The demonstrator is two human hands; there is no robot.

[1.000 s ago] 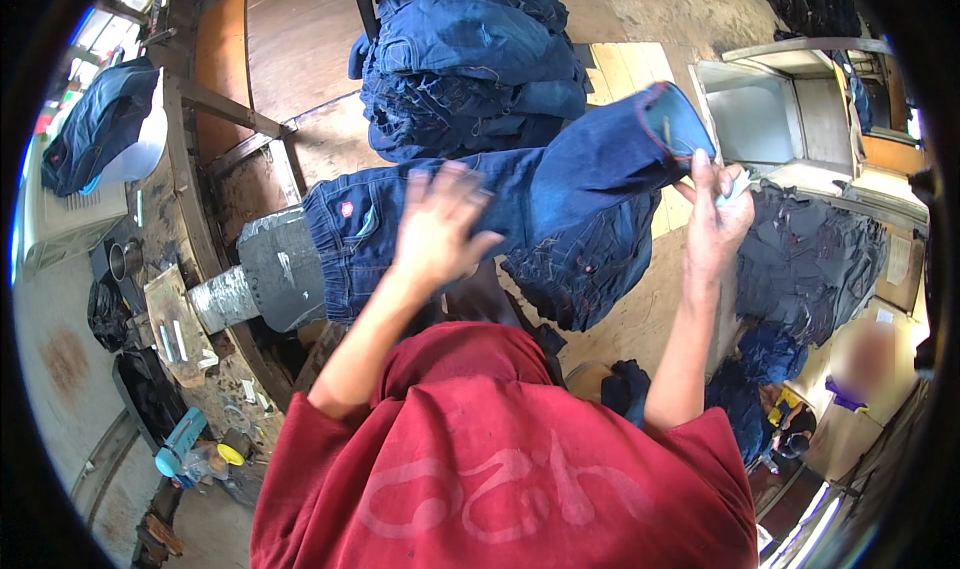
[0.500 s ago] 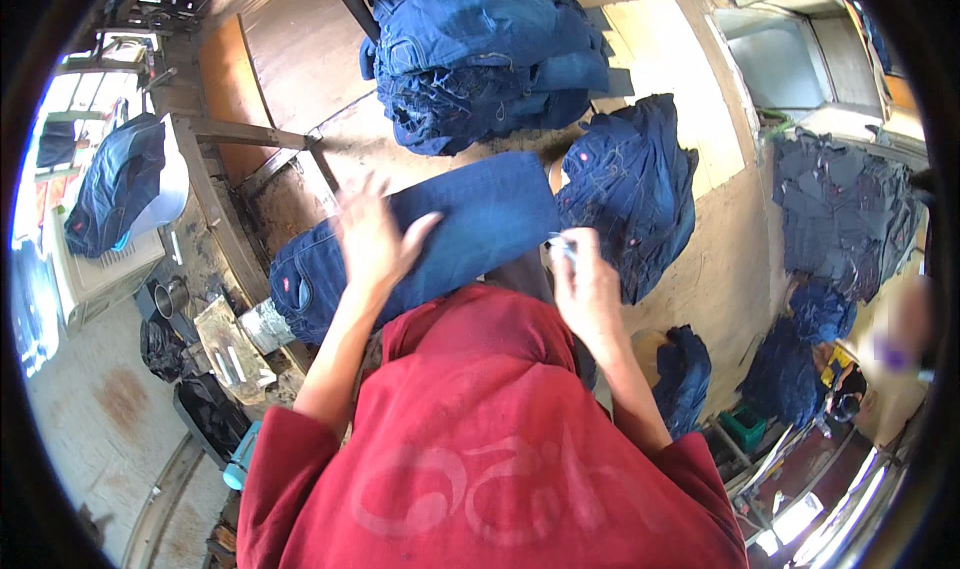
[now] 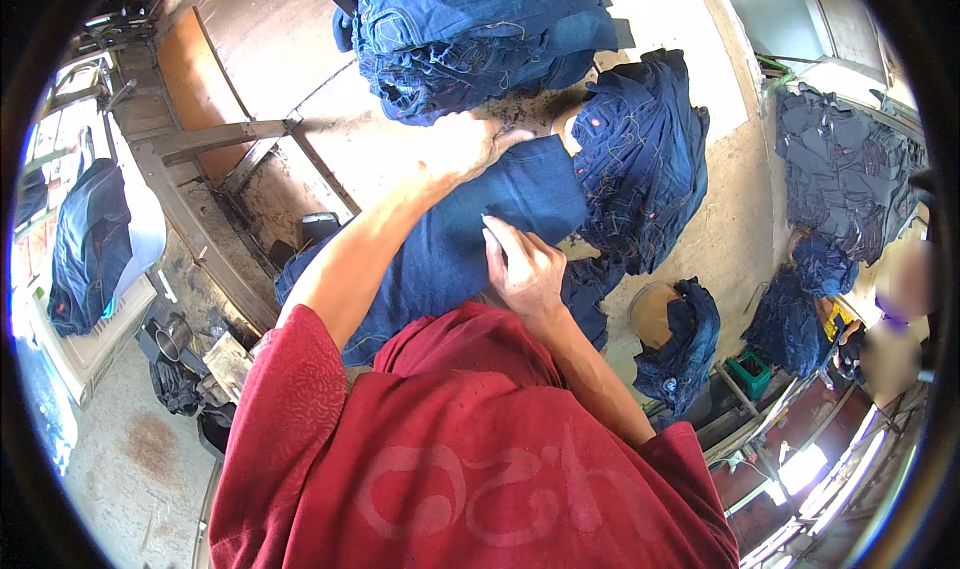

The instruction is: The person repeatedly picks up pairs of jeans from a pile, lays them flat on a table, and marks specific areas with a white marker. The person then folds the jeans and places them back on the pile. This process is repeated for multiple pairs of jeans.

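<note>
A dark blue pair of jeans (image 3: 455, 224), folded lengthwise, lies slantwise across my lap. At its far edge my left hand (image 3: 465, 147) is closed on the denim, its fingers partly lost in glare. My right hand (image 3: 527, 271) rests low over the middle of the leg, fingers curled round a small thing with a pale tip (image 3: 486, 219). Most of that thing is hidden in the fingers, so its kind cannot be told. Just right of the jeans' end sits a heap of jeans (image 3: 645, 164) with loose threads and small red tags.
A tall stack of jeans (image 3: 475, 39) stands ahead. A wooden frame (image 3: 215, 139) runs along the left. At right are a round stool (image 3: 652, 314) with denim on it, grey garments (image 3: 845, 164), a green basket (image 3: 750, 374) and part of another person (image 3: 890, 359).
My left hand has gone from lying spread on the jeans to their far edge. My right hand has moved left from the jeans' end onto the leg. The view has shifted slightly.
</note>
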